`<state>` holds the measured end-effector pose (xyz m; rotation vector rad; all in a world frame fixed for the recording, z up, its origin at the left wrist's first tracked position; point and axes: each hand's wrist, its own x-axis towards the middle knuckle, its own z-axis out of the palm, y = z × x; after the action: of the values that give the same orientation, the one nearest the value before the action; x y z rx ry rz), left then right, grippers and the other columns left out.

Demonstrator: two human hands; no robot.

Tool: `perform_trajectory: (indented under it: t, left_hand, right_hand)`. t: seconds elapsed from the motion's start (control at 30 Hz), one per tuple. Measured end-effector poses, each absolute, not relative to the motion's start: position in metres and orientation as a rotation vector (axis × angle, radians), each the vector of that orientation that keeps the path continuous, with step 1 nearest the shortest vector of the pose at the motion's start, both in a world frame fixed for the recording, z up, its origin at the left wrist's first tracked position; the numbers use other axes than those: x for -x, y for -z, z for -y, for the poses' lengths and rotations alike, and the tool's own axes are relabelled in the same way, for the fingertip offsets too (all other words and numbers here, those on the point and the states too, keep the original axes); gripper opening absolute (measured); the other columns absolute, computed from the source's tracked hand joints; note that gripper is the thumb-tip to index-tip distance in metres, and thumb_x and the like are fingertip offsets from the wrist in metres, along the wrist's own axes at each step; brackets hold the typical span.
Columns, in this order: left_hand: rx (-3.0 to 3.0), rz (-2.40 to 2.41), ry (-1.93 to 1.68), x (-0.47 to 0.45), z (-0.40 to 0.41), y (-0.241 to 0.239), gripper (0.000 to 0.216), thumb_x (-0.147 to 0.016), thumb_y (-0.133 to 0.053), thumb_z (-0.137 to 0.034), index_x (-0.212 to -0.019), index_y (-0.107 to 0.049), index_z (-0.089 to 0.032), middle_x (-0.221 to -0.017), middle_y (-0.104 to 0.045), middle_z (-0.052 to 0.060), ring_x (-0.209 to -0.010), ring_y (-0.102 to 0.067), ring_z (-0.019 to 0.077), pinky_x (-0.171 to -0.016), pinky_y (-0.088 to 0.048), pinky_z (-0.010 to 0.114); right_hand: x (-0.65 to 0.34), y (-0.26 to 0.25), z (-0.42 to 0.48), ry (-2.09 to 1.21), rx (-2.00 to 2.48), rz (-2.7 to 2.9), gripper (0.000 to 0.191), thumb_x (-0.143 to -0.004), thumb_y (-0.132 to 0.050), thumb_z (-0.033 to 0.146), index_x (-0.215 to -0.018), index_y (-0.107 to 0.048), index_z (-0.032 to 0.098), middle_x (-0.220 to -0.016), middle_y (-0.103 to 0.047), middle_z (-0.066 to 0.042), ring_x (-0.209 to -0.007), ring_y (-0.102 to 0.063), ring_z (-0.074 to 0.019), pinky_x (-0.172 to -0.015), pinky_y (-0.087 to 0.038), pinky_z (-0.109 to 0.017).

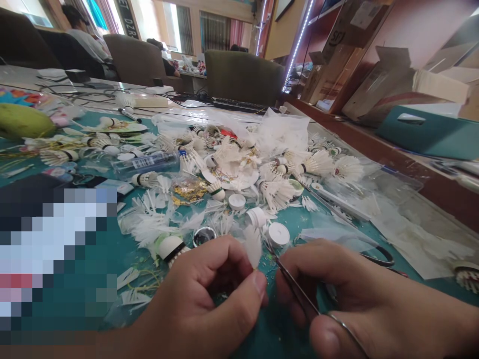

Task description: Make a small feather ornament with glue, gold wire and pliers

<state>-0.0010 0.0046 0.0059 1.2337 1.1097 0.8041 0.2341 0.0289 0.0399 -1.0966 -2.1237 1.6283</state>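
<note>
My left hand (209, 294) is closed in a pinch on a small white feather (253, 245), held upright at the bottom centre. My right hand (359, 299) is wrapped round a pair of thin metal scissors (299, 291), whose blades point up and left toward the base of the feather. Both hands hover just above the teal table mat (93, 259). Several white shuttlecocks (277, 192) and loose feathers lie scattered right behind my hands.
White cork caps (279, 233) and a plate with gold bits (230, 177) sit mid-table. A clear tube (145, 163), a green fruit (22, 122), plastic bags (280, 127) and a teal box (430, 132) lie around. Chairs and a seated person are at the back.
</note>
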Motion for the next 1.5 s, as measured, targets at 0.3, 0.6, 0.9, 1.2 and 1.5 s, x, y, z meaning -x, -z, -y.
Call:
perform_trajectory:
  t: [0.3, 0.6, 0.9, 1.2, 1.5]
  left_hand:
    - [-1.035, -1.220, -0.829, -0.009, 0.002, -0.016, 0.025, -0.075, -0.078, -0.038, -0.061, -0.065, -0.023, -0.055, -0.064, -0.003, -0.056, -0.056, 0.0137, -0.056, -0.043, 0.024]
    - [-1.126, -1.134, -0.736, -0.005, 0.001, -0.011, 0.024, -0.079, -0.077, -0.037, -0.067, -0.062, -0.024, -0.057, -0.059, -0.005, -0.055, -0.051, 0.0126, -0.054, -0.037, 0.025]
    - [-1.180, -1.096, -0.795, -0.007, 0.000, -0.011, 0.024, -0.080, -0.071, -0.035, -0.062, -0.058, -0.025, -0.053, -0.051, -0.008, -0.050, -0.040, 0.0099, -0.047, -0.028, 0.024]
    - [-1.185, -1.020, -0.792, -0.005, 0.001, -0.005, 0.024, -0.081, -0.073, -0.030, -0.064, -0.057, -0.025, -0.052, -0.052, -0.008, -0.049, -0.041, 0.0092, -0.045, -0.025, 0.024]
    - [-1.184, -1.050, -0.785, -0.005, 0.000, -0.007, 0.025, -0.081, -0.074, -0.032, -0.063, -0.058, -0.025, -0.051, -0.051, -0.009, -0.047, -0.039, 0.0089, -0.043, -0.024, 0.023]
  right_hand:
    - [-0.236, -0.052, -0.035, -1.869, 1.210, 2.136, 0.081, -0.077, -0.069, 0.100, -0.085, -0.069, 0.020, -0.072, -0.063, 0.000, -0.067, -0.055, -0.0151, -0.060, -0.043, -0.025]
    - [-0.240, -0.052, -0.039, -1.878, 1.222, 2.084, 0.081, -0.078, -0.069, 0.099, -0.089, -0.072, 0.019, -0.069, -0.062, 0.000, -0.065, -0.054, -0.0151, -0.057, -0.041, -0.025]
    - [-0.238, -0.051, -0.040, -1.907, 1.112, 2.053, 0.072, -0.083, -0.076, 0.090, -0.089, -0.071, 0.018, -0.071, -0.062, 0.000, -0.067, -0.055, -0.0146, -0.060, -0.041, -0.025]
    - [-0.241, -0.045, -0.041, -1.814, 1.070, 2.083, 0.065, -0.089, -0.077, 0.083, -0.092, -0.073, 0.018, -0.077, -0.062, 0.000, -0.071, -0.053, -0.0137, -0.062, -0.041, -0.023]
    - [-0.243, -0.045, -0.042, -1.819, 1.084, 2.075, 0.067, -0.089, -0.075, 0.085, -0.094, -0.072, 0.018, -0.077, -0.062, -0.001, -0.070, -0.053, -0.0141, -0.061, -0.041, -0.024]
